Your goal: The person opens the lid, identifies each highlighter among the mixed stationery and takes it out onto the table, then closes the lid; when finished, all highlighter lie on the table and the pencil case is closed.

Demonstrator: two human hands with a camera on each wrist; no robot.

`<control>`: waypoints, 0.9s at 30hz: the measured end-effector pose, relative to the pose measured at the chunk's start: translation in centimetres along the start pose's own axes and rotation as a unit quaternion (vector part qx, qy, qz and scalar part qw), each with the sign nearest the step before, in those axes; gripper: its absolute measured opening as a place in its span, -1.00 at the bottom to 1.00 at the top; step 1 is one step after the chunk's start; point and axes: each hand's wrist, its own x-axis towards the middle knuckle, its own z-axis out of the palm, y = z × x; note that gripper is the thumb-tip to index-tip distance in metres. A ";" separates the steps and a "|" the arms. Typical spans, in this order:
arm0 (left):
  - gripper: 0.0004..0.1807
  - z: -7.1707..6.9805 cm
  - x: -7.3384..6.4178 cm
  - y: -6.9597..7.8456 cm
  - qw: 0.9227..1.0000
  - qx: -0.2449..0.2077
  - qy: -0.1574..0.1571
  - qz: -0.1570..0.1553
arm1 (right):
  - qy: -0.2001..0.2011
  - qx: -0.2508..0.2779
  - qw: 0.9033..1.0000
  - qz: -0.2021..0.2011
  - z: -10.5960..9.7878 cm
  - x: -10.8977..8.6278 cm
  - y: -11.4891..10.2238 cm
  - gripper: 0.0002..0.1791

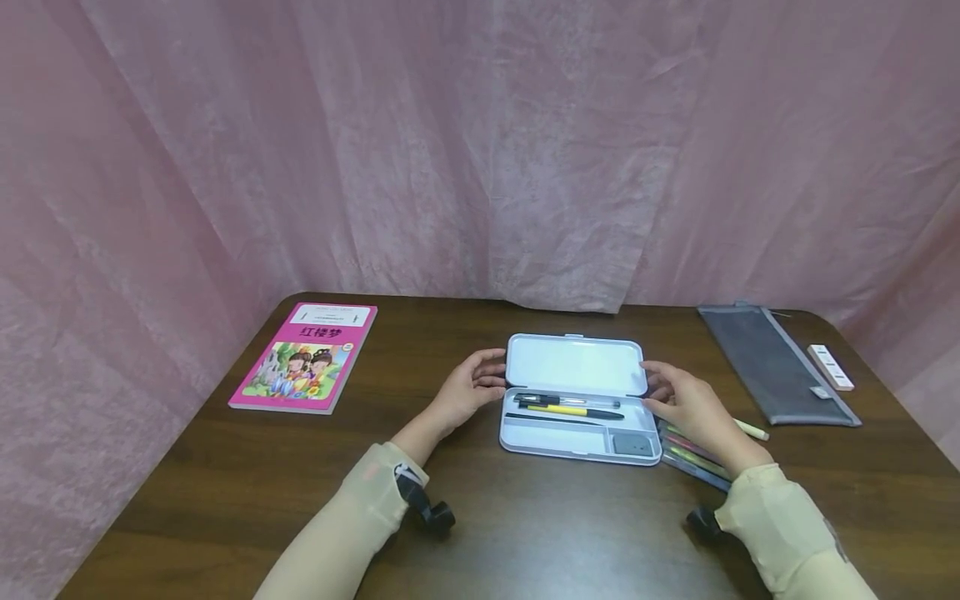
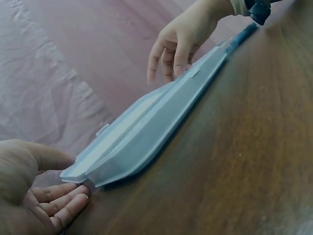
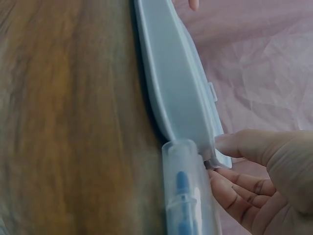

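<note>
A pale blue pencil case (image 1: pixel 555 446) lies unfolded on the table, its lid (image 1: pixel 576 365) tipped back toward the curtain. In its tray are a yellow-and-black pen (image 1: pixel 570 411), another pen with a clear barrel (image 1: pixel 551 400), a thin dark stick (image 1: pixel 552 418) and a grey eraser (image 1: pixel 632 443). My left hand (image 1: pixel 471 385) grips the left end near the hinge, thumb and fingers on either side of the lid edge in the left wrist view. At the right end my right hand (image 1: pixel 692 407) pinches the lid's edge (image 3: pixel 223 159) between thumb and fingers.
Several capped markers (image 1: pixel 697 467) lie against the case's right end, partly under my right forearm. Farther right are a grey mesh zip pouch (image 1: pixel 772 367) and a small white box (image 1: pixel 830 367). A pink book (image 1: pixel 303 358) lies at the back left. A pink curtain (image 1: pixel 480 167) hangs behind the table.
</note>
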 end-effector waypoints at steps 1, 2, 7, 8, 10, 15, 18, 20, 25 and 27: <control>-0.37 0.1 0.0 -0.1 1.000 0.004 0.001 0.005 | 0.001 -0.001 1.000 -0.001 0.1 0.0 0.0 -0.38; -0.38 0.1 0.0 -0.1 1.000 0.007 0.001 0.011 | 0.002 -0.001 1.000 -0.001 0.2 0.0 0.1 -0.38; -0.39 0.4 -0.1 -0.4 0.999 0.034 0.011 0.037 | 0.010 0.001 1.000 0.003 0.3 0.0 0.1 -0.37; -0.40 0.5 -0.1 -0.5 0.998 0.040 0.014 0.041 | 0.011 0.002 1.000 0.005 0.4 0.0 0.2 -0.37; -0.41 0.6 -0.1 -0.6 0.998 0.045 0.020 0.042 | 0.015 0.005 1.000 0.008 0.4 0.0 0.1 -0.36; -0.40 0.7 -0.1 -0.7 0.997 0.055 0.028 0.042 | 0.032 0.024 0.999 0.021 0.7 0.0 0.2 -0.38; -0.39 0.7 -0.2 -0.7 0.996 0.065 0.029 0.045 | 0.043 0.037 0.998 0.035 1.0 0.1 0.3 -0.37; -0.38 0.6 -0.3 -0.6 0.996 0.071 0.028 0.049 | 0.048 0.042 0.997 0.043 1.2 0.1 0.3 -0.35; -0.30 0.6 -0.3 -0.6 0.994 0.082 0.026 0.066 | 0.066 0.049 0.996 0.044 1.3 0.2 0.3 -0.33; -0.27 0.6 -0.2 -0.6 0.994 0.082 0.026 0.073 | 0.074 0.049 0.995 0.037 1.3 0.2 0.3 -0.33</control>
